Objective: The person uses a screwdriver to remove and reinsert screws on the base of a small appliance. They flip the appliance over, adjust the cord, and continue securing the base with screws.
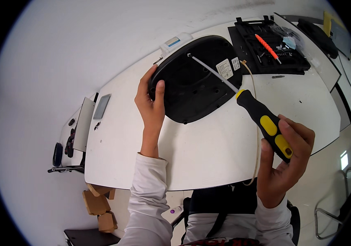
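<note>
A black plastic appliance housing (183,92) with rounded corners lies tilted on the white table, its underside with two white labels facing me. My left hand (153,98) grips its left edge, thumb on the face and fingers behind the rim. In my right hand (288,164) is a screwdriver (261,117) with a black and yellow handle, fingers closed round the handle's end. The long shaft slants up and left across the housing. Its tip is at a hole near the housing's upper left. Whether a screw sits there cannot be seen.
A pale cord (254,94) runs from the housing's right side over the table's front edge. At the back right lies an open black tool case (266,65) with an orange flexible shaft (268,48). A white bottle (176,43) is behind the housing; a grey flat object (102,106) lies left.
</note>
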The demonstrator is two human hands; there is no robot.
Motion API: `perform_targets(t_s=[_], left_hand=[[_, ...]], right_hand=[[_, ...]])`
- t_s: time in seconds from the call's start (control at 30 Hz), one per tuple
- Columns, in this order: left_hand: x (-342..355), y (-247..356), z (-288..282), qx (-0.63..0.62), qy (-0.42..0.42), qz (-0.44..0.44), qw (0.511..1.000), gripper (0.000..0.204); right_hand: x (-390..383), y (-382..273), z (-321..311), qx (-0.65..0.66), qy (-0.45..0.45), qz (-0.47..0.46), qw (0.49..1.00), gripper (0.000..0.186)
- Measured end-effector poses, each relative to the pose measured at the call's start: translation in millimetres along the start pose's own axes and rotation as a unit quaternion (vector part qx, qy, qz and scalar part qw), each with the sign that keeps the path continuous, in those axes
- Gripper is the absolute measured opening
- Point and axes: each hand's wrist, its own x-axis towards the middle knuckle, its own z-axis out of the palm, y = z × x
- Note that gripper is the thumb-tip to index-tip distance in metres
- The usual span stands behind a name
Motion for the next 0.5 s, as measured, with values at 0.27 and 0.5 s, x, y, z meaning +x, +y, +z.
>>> perform_targets(t_s=[0.27,0.5], left_hand=[[0.8,1.3,-4.8,-0.008,-0.009,-0.008,1.0,0.034],[0.4,1.0,-4.9,-0.022,-0.016,-0.014,1.0,0.034]], right_hand=[[27.9,-16.6,-4.6,-0.04,-0.025,-0.055,0.997,0.043],[28.0,-26.6,-1.5,-0.064,-0.038,-0.06,0.995,0.04]])
